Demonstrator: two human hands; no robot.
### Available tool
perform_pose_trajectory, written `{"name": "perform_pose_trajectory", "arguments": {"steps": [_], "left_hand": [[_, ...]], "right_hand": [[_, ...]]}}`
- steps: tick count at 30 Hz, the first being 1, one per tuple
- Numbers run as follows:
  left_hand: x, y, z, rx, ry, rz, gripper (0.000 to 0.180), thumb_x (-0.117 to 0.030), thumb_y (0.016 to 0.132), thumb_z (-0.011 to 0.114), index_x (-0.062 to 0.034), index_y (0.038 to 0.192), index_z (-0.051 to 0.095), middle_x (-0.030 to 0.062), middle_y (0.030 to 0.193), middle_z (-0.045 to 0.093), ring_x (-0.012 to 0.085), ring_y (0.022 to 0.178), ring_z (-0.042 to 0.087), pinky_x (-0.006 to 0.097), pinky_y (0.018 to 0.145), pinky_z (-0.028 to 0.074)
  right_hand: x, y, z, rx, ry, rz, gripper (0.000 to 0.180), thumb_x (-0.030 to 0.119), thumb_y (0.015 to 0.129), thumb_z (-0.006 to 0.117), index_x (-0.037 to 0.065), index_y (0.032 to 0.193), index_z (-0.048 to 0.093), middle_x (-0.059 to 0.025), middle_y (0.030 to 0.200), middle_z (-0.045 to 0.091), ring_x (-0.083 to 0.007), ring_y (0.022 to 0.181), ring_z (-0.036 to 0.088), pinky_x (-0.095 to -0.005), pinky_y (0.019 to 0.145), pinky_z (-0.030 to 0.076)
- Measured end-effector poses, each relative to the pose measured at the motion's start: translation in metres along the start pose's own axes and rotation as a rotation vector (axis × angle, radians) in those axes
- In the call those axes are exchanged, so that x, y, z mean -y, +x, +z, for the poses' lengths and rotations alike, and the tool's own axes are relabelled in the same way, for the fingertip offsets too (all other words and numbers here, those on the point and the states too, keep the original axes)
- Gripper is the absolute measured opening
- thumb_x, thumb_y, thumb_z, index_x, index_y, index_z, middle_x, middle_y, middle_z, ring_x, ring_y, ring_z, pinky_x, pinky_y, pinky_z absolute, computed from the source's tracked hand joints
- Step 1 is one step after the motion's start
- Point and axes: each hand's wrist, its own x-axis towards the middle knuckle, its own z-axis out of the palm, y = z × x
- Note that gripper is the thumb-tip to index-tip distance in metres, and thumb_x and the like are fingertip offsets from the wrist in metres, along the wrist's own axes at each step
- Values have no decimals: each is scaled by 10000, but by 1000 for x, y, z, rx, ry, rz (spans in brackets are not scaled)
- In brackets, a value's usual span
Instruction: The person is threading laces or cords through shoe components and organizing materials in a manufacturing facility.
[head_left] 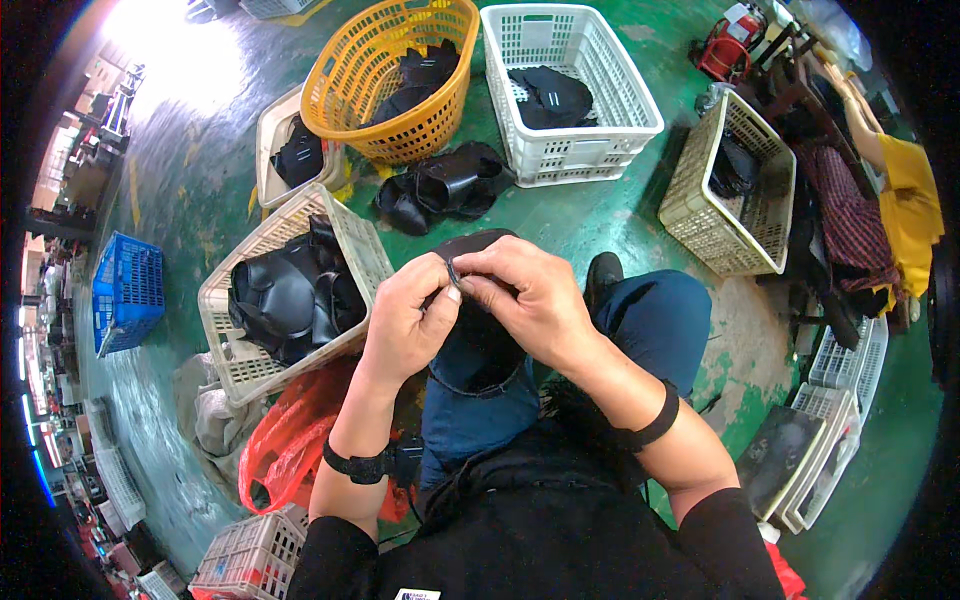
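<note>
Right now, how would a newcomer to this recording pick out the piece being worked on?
Start at the blue trousers near the middle. Over them, the left hand and right hand meet, together pinching a dark piece with a curved lower edge. Unlike the black pieces lying in the cream crate to its left, it is held in the hands.

No words or numbers can be read clearly. A small white label [417, 594] with dark print sits on the black shirt [560, 530], cut off by the lower edge. Pale patches on the red object [722, 55] at upper right are too small to make out.
</note>
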Motion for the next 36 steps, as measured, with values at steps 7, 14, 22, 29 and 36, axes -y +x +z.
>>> {"name": "perform_pose_trajectory", "arguments": {"steps": [7,14,22,29,36], "left_hand": [[1,-4,2,-65,-9,-51,144,-58,845,586,21,768,494,119,715,442,261,660,476,353,618,406],[-5,-3,1,2,4,-16,157,-62,828,610,23,759,497,118,727,479,257,664,497,345,615,418],[-1,-3,-3,78,-19,-61,115,-22,776,596,24,734,499,131,727,487,263,655,493,342,614,422],[-5,-6,-4,6,-45,28,75,16,674,585,17,677,510,112,801,542,252,733,521,343,666,434],[-9,-20,-3,16,78,45,57,5,674,580,20,676,525,140,1016,609,231,789,525,320,709,437]], "right_hand": [[-1,-3,4,2,-15,5,174,108,851,702,44,1013,703,-133,887,662,-320,832,654,-372,729,530],[1,2,-5,94,64,79,123,72,856,677,31,972,663,-137,915,668,-322,868,657,-383,754,525],[-1,11,-14,242,22,-30,108,98,860,652,20,916,602,-153,885,641,-356,855,633,-413,751,509],[-6,5,-9,122,-75,88,110,70,859,641,8,924,577,-136,824,617,-283,745,611,-362,680,489],[-27,-4,-8,27,280,432,93,129,981,530,42,961,556,-7,850,615,-41,659,454,-223,565,397]]}}
